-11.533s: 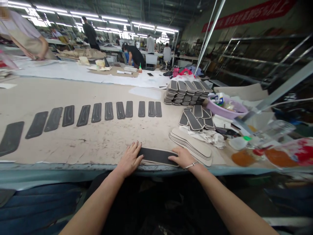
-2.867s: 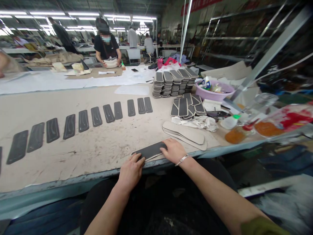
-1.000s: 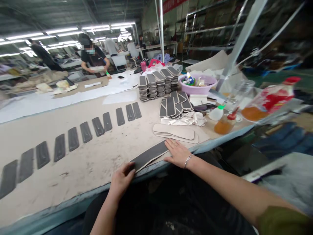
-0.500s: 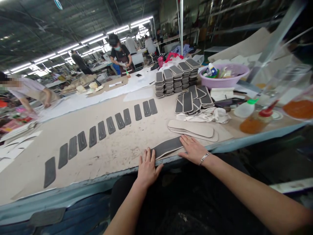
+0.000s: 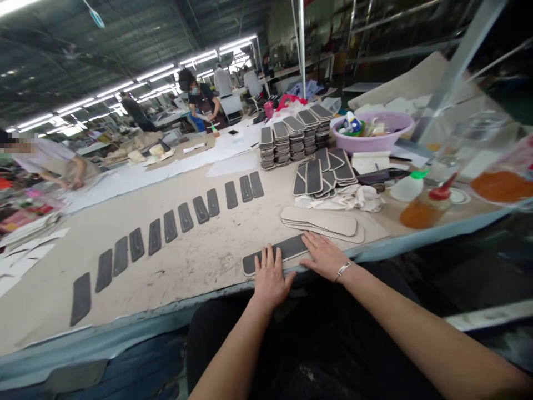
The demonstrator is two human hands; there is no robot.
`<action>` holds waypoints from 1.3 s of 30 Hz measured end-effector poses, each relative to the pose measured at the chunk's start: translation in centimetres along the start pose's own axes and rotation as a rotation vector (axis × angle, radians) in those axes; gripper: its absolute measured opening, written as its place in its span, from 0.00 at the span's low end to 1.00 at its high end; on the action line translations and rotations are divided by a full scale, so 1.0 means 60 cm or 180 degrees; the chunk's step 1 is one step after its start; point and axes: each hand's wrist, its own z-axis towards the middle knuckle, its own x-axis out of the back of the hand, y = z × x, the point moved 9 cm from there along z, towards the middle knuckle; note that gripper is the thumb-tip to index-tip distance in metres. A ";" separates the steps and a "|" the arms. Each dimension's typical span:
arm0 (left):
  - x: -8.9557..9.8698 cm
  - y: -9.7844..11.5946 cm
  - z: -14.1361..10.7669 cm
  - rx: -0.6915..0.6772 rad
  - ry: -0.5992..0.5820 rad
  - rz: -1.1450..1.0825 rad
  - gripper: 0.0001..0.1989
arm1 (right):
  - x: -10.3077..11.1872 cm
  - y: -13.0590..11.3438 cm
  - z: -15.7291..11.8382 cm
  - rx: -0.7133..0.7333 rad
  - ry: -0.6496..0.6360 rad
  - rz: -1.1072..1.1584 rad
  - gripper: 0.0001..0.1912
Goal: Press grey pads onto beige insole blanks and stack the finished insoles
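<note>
A long dark strip with a pale border (image 5: pixel 251 263) lies flat at the table's near edge. My left hand (image 5: pixel 270 278) rests on its middle, fingers spread. On the strip's right end lies my right hand (image 5: pixel 325 255), open and palm down, with a metal bracelet at the wrist. Just behind are several pale long pieces (image 5: pixel 318 219), stacked. Several small dark pieces (image 5: pixel 155 236) form a slanting row across the table to the left.
Stacks of dark pieces (image 5: pixel 295 125) stand at the back, with a loose pile (image 5: pixel 314 176) before them. A purple basin (image 5: pixel 370 142), a white bottle with a green tip (image 5: pixel 407 189) and an amber bottle (image 5: pixel 422 211) are at the right. People work beyond the table.
My left hand has moved right along the strip, uncovering its left end, which now lies flat. My right hand stays on the right end. The view has shifted slightly.
</note>
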 end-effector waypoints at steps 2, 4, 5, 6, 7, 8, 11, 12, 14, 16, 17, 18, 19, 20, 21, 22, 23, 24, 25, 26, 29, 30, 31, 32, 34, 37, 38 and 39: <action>-0.002 -0.004 0.009 -0.0067 -0.0046 -0.0157 0.38 | 0.009 0.003 0.004 0.0012 0.0108 0.0071 0.34; 0.000 -0.015 0.011 -0.0136 -0.0140 -0.0521 0.36 | 0.022 0.008 0.007 -0.0044 0.0250 0.0174 0.29; 0.006 -0.023 0.008 -0.0092 -0.0106 -0.0802 0.34 | 0.029 0.011 0.007 -0.0091 0.0320 0.0221 0.26; 0.014 -0.032 0.003 0.0023 0.0025 -0.1159 0.31 | 0.036 0.014 0.008 -0.0139 0.0383 0.0260 0.24; 0.022 -0.043 -0.005 0.0208 0.0216 -0.1602 0.28 | 0.041 0.015 0.008 -0.0181 0.0433 0.0291 0.23; 0.024 -0.053 -0.018 0.0458 0.0386 -0.2131 0.26 | 0.046 0.016 0.007 -0.0215 0.0462 0.0316 0.23; -0.037 -0.049 -0.069 0.1355 -0.0138 -0.3982 0.24 | 0.050 0.016 0.008 -0.0294 0.0382 0.0395 0.31; -0.070 -0.029 -0.089 0.1632 -0.0689 -0.4527 0.26 | 0.048 0.015 0.009 -0.0323 0.0317 0.0422 0.35; -0.117 0.012 -0.127 0.2092 -0.1691 -0.5316 0.29 | 0.043 0.010 0.011 -0.0319 0.0146 0.0480 0.36; -0.132 0.029 -0.138 0.2349 -0.2004 -0.5897 0.30 | 0.039 0.001 0.011 -0.0245 -0.0009 0.0548 0.32; -0.133 0.028 -0.133 0.2422 -0.1940 -0.6155 0.30 | 0.038 -0.004 0.011 -0.0203 -0.0054 0.0576 0.29; -0.132 0.023 -0.126 0.2474 -0.1824 -0.6370 0.31 | 0.039 -0.008 0.010 -0.0161 -0.0072 0.0593 0.27; -0.130 0.018 -0.119 0.2512 -0.1710 -0.6514 0.32 | 0.041 -0.012 0.008 -0.0125 -0.0061 0.0594 0.25; -0.129 0.013 -0.113 0.2551 -0.1633 -0.6576 0.32 | 0.044 -0.016 0.006 -0.0100 -0.0025 0.0581 0.25; -0.128 0.009 -0.110 0.2593 -0.1601 -0.6569 0.33 | 0.047 -0.020 0.004 -0.0076 0.0020 0.0556 0.26; -0.127 0.006 -0.108 0.2623 -0.1586 -0.6524 0.34 | 0.050 -0.024 0.002 -0.0051 0.0051 0.0527 0.26; -0.126 0.005 -0.107 0.2623 -0.1557 -0.6474 0.34 | 0.051 -0.029 0.000 -0.0034 0.0069 0.0502 0.26; -0.124 0.005 -0.106 0.2596 -0.1509 -0.6439 0.34 | 0.050 -0.033 -0.002 -0.0033 0.0065 0.0490 0.25; -0.122 0.006 -0.106 0.2559 -0.1448 -0.6427 0.34 | 0.048 -0.037 -0.004 -0.0058 0.0022 0.0504 0.24; -0.120 0.007 -0.105 0.2529 -0.1381 -0.6430 0.34 | 0.043 -0.042 -0.005 -0.0094 -0.0067 0.0554 0.22; -0.118 0.009 -0.106 0.2542 -0.1149 -0.6472 0.33 | 0.025 -0.060 -0.010 -0.0117 -0.0463 0.0961 0.17; -0.116 0.007 -0.106 0.2559 -0.1006 -0.6536 0.32 | 0.019 -0.070 -0.012 -0.0038 -0.0632 0.1147 0.15; -0.113 0.002 -0.104 0.2568 -0.0795 -0.6635 0.30 | 0.014 -0.081 -0.015 0.0072 -0.0804 0.1328 0.14; -0.109 -0.004 -0.103 0.2574 -0.0527 -0.6758 0.28 | 0.009 -0.093 -0.019 0.0191 -0.0996 0.1498 0.14; -0.096 -0.026 -0.101 0.2582 0.0123 -0.7017 0.23 | -0.007 -0.112 -0.034 0.0349 -0.1464 0.1797 0.13; -0.074 -0.072 -0.109 0.2721 0.1142 -0.7203 0.18 | -0.035 -0.131 -0.064 0.0415 -0.2125 0.2055 0.15; -0.066 -0.086 -0.113 0.2742 0.1383 -0.7216 0.17 | -0.043 -0.137 -0.072 0.0442 -0.2274 0.2064 0.14; -0.057 -0.096 -0.116 0.2697 0.1511 -0.7229 0.17 | -0.048 -0.144 -0.077 0.0476 -0.2335 0.2058 0.14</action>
